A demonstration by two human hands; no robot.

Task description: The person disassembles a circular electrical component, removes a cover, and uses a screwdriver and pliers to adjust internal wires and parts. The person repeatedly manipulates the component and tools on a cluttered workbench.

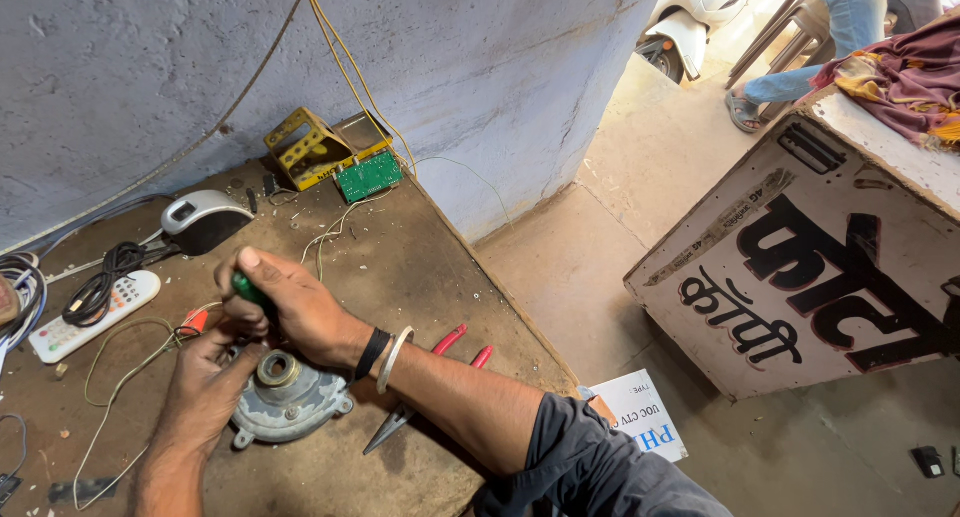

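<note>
Right hand point(290, 307) clenched round green screwdriver handle point(250, 292), tool upright over grey motor housing point(285, 402). Left hand point(205, 382) at housing's left side, fingers curled; cannot tell if gripping. Housing sits near bench point(420, 277) front edge, middle. Red-handled pliers point(430, 382) just beside it, toward right edge. White remote point(90, 317) far left. Green circuit board point(368, 175) at back corner by wall. Bare bench between board and hands.

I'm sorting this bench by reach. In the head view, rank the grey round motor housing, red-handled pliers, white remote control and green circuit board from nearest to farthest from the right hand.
1. Grey round motor housing, just below the right hand.
2. Red-handled pliers, lower right, beside the forearm.
3. Green circuit board, up by the wall, and white remote control, far left: too close to call.
</note>
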